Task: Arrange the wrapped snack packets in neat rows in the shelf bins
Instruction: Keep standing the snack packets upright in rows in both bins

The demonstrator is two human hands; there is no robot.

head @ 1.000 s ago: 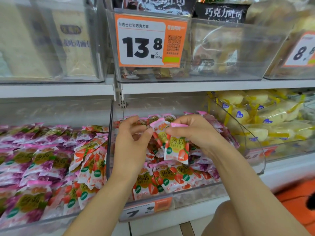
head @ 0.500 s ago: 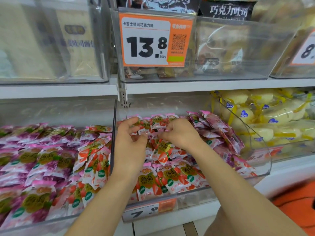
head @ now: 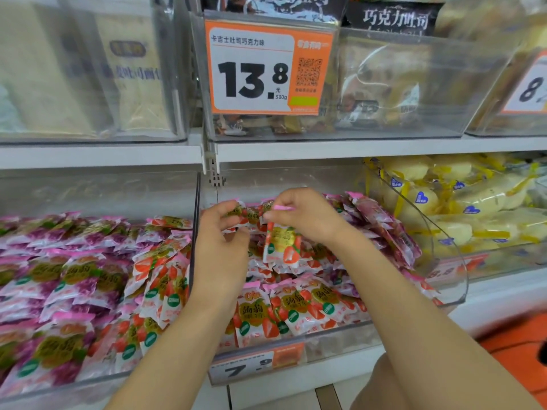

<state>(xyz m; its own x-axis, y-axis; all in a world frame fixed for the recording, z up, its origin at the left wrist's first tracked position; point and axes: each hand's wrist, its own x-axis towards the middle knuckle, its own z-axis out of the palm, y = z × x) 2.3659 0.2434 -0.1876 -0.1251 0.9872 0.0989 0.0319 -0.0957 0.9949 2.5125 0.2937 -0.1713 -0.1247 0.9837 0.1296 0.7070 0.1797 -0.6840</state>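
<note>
Inspected white shop shelving in two tiers, with orange floor (head: 521, 347) visible at lower right. Noted on the upper shelf (head: 355, 147) clear bins of bagged bread, and an orange-and-white price tag (head: 266, 69) marked 13.8 on the front of the middle one.

Noted on the lower shelf (head: 503, 294) three clear bins side by side:
- left bin (head: 97, 190), filled with purple packets (head: 44, 261), plus red packets (head: 159, 279) along its right wall;
- middle bin (head: 340, 341), holding strawberry packets (head: 296, 309) in a front row against the front edge and a looser heap behind;
- right bin (head: 450, 261), with yellow-wrapped rolls (head: 444, 232).

Recorded a second price tag (head: 254, 365), reading 7.9, on the middle bin's front edge.

Found the right hand (head: 307, 214) over the middle of the middle bin, thumb and fingertips pinching the pink top seal of the held packet (head: 281, 244), which hangs upright just above the heap. Found the left hand (head: 220, 247) near that bin's left wall, fingers curled and closed on the edge of a back-row packet (head: 236, 224).

Compared with half a second earlier, found the right hand slightly higher and the held packet lifted off the heap rather than pressed among the others. Found the left hand in much the same place and the front row unchanged.
</note>
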